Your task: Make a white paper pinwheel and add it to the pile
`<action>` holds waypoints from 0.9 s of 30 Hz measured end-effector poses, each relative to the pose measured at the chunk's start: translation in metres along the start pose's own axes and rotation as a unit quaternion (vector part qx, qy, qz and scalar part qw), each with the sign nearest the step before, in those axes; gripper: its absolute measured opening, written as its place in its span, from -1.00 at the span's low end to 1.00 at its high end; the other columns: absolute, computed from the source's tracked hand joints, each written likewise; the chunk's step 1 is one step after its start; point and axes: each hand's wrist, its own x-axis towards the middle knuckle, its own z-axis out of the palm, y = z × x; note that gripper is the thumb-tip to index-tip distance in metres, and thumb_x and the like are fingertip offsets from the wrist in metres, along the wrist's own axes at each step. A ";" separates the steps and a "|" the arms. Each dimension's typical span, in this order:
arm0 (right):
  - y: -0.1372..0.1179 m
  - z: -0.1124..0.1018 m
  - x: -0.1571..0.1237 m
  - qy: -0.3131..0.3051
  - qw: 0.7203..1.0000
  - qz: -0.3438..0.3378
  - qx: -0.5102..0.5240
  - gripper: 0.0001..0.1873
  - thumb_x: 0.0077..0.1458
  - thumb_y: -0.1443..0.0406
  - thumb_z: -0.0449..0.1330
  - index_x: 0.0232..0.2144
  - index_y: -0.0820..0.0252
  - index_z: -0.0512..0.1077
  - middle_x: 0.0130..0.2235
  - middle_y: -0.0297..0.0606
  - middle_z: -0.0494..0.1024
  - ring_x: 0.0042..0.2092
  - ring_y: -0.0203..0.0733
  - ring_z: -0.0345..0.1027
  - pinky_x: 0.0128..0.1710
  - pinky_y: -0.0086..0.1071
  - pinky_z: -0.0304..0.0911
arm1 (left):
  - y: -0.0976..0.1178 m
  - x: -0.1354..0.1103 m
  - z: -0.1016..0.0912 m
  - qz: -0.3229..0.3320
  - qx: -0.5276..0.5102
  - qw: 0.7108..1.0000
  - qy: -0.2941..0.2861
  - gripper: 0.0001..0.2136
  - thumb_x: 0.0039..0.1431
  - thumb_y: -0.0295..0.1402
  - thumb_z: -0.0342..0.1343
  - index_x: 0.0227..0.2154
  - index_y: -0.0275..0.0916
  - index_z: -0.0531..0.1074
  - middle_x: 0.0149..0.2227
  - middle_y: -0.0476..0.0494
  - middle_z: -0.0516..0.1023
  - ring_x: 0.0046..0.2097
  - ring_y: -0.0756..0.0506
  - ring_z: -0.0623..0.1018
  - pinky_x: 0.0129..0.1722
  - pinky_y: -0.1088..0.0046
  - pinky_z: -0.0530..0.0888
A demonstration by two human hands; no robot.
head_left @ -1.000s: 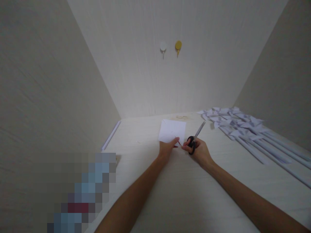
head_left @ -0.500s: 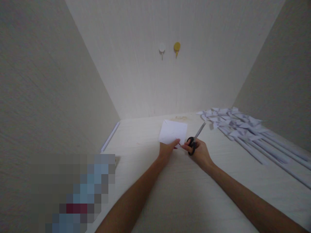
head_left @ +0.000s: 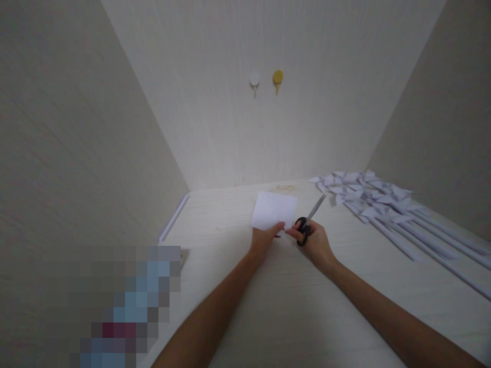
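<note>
So, the white sheet of paper [head_left: 273, 208] is held out over the middle of the tabletop [head_left: 291, 312], toward the far side; whether any of it is resting on the surface can't really be made out. Its near edge is gripped by the left hand [head_left: 264, 240], thumb laid on top near the lower right corner. Some crease lines can be seen on it too.

The black-handled scissors [head_left: 303, 230] are gripped in the right hand [head_left: 317, 244], blades pointed away and a bit to the right, pretty much together. That hand's fingertips are brought up right by the paper's corner, next to the left thumb, but whether the corner is actually pinched can't be told.

Off to the right, a bunch of paper pinwheels [head_left: 368, 191] is piled up, with their long rolled sticks [head_left: 401, 239] pointed back toward the near side. A single paper roll [head_left: 173, 219] is laid along the left edge. A white hook [head_left: 254, 79] and a yellow hook [head_left: 277, 77] are stuck on the back wall [head_left: 245, 138], and the lower left is all pixelated.
</note>
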 end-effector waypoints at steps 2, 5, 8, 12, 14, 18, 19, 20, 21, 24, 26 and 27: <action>-0.001 0.000 0.000 -0.001 1.000 -0.001 -0.001 -0.65 -0.38 0.17 0.32 -0.60 0.21 0.24 -0.61 -0.44 0.31 -0.60 -0.42 0.08 -0.62 -0.49 -0.01 | 0.000 -0.001 0.000 -0.002 0.002 1.000 -0.003 -0.77 -0.29 -0.40 0.22 -0.45 -0.32 0.45 -0.41 -0.12 0.52 -0.43 -0.02 0.48 -0.56 0.54 0.42; -0.003 0.001 0.000 -0.004 1.000 0.001 -0.002 -0.66 -0.36 0.17 0.31 -0.60 0.21 0.24 -0.60 -0.41 0.33 -0.57 -0.40 0.12 -0.60 -0.48 0.03 | 0.001 -0.001 0.000 -0.002 0.002 1.000 -0.004 -0.78 -0.29 -0.39 0.22 -0.46 -0.32 0.45 -0.40 -0.13 0.52 -0.43 -0.03 0.48 -0.56 0.54 0.42; -0.005 0.002 0.000 -0.002 1.000 0.002 -0.010 -0.67 -0.35 0.16 0.30 -0.60 0.20 0.24 -0.60 -0.40 0.33 -0.57 -0.38 0.13 -0.60 -0.48 0.03 | 0.001 -0.001 0.000 -0.006 -0.003 1.000 -0.001 -0.76 -0.30 -0.40 0.22 -0.45 -0.32 0.45 -0.41 -0.13 0.52 -0.44 -0.03 0.48 -0.57 0.53 0.41; -0.004 0.001 -0.001 0.002 1.000 -0.003 -0.012 -0.69 -0.34 0.19 0.30 -0.61 0.19 0.24 -0.62 -0.43 0.31 -0.58 -0.39 0.11 -0.61 -0.48 0.00 | 0.000 0.000 0.000 -0.008 -0.003 1.000 -0.005 -0.75 -0.30 -0.40 0.22 -0.43 -0.31 0.45 -0.42 -0.12 0.52 -0.43 -0.02 0.48 -0.56 0.54 0.41; -0.003 0.001 -0.001 0.001 1.000 -0.002 -0.008 -0.69 -0.34 0.20 0.30 -0.61 0.19 0.25 -0.63 -0.44 0.31 -0.58 -0.39 0.12 -0.60 -0.48 0.00 | -0.001 0.000 0.000 -0.007 -0.002 1.000 -0.006 -0.74 -0.30 -0.39 0.22 -0.42 -0.31 0.45 -0.43 -0.11 0.52 -0.43 -0.02 0.48 -0.56 0.54 0.41; -0.002 0.001 0.000 -0.002 1.000 0.003 0.001 -0.68 -0.35 0.19 0.31 -0.61 0.19 0.25 -0.64 -0.44 0.32 -0.58 -0.38 0.13 -0.60 -0.48 0.01 | 0.000 -0.001 0.000 -0.006 0.001 1.000 -0.009 -0.74 -0.30 -0.39 0.23 -0.42 -0.31 0.45 -0.42 -0.12 0.51 -0.43 -0.02 0.48 -0.57 0.54 0.41; -0.002 0.002 0.000 -0.001 1.000 0.003 0.003 -0.67 -0.36 0.18 0.31 -0.61 0.19 0.24 -0.64 -0.44 0.32 -0.59 -0.38 0.13 -0.60 -0.48 0.01 | 0.000 -0.001 0.000 -0.005 0.001 1.000 -0.010 -0.74 -0.30 -0.39 0.22 -0.43 -0.31 0.45 -0.41 -0.12 0.51 -0.43 -0.02 0.48 -0.57 0.55 0.41; -0.002 0.002 0.000 0.001 1.000 0.002 0.003 -0.67 -0.37 0.17 0.31 -0.61 0.19 0.24 -0.64 -0.44 0.32 -0.59 -0.38 0.13 -0.60 -0.48 0.01 | 0.000 -0.002 0.000 -0.005 0.003 1.000 -0.012 -0.75 -0.30 -0.39 0.22 -0.43 -0.31 0.45 -0.40 -0.13 0.51 -0.42 -0.02 0.48 -0.56 0.55 0.41; -0.002 0.002 0.000 0.002 1.000 0.001 0.002 -0.66 -0.37 0.16 0.31 -0.61 0.19 0.24 -0.64 -0.44 0.32 -0.59 -0.38 0.13 -0.61 -0.47 0.01 | 0.001 -0.002 0.000 -0.006 0.005 1.000 -0.012 -0.76 -0.30 -0.39 0.22 -0.44 -0.32 0.45 -0.40 -0.13 0.51 -0.42 -0.02 0.48 -0.56 0.55 0.41; -0.002 0.002 0.000 0.009 1.000 -0.002 -0.006 -0.64 -0.39 0.14 0.31 -0.62 0.19 0.24 -0.66 -0.46 0.30 -0.61 -0.39 0.11 -0.62 -0.47 -0.01 | 0.001 -0.002 0.001 -0.011 0.010 1.000 -0.010 -0.78 -0.29 -0.40 0.22 -0.46 -0.33 0.45 -0.42 -0.13 0.51 -0.43 -0.02 0.48 -0.57 0.55 0.40; -0.002 0.001 -0.001 0.010 1.000 -0.002 -0.010 -0.63 -0.40 0.13 0.31 -0.62 0.19 0.24 -0.67 -0.47 0.27 -0.62 -0.40 0.08 -0.63 -0.48 -0.02 | 0.002 -0.002 0.001 -0.011 0.010 1.000 -0.011 -0.77 -0.29 -0.40 0.22 -0.45 -0.32 0.45 -0.42 -0.12 0.52 -0.43 -0.02 0.48 -0.57 0.55 0.41; -0.002 0.001 -0.001 0.012 1.000 -0.001 -0.011 -0.63 -0.40 0.13 0.31 -0.62 0.19 0.23 -0.67 -0.47 0.26 -0.62 -0.40 0.07 -0.64 -0.48 -0.03 | 0.002 -0.002 0.001 -0.010 0.010 1.000 -0.014 -0.77 -0.29 -0.40 0.22 -0.44 -0.32 0.45 -0.42 -0.12 0.52 -0.43 -0.02 0.48 -0.56 0.55 0.41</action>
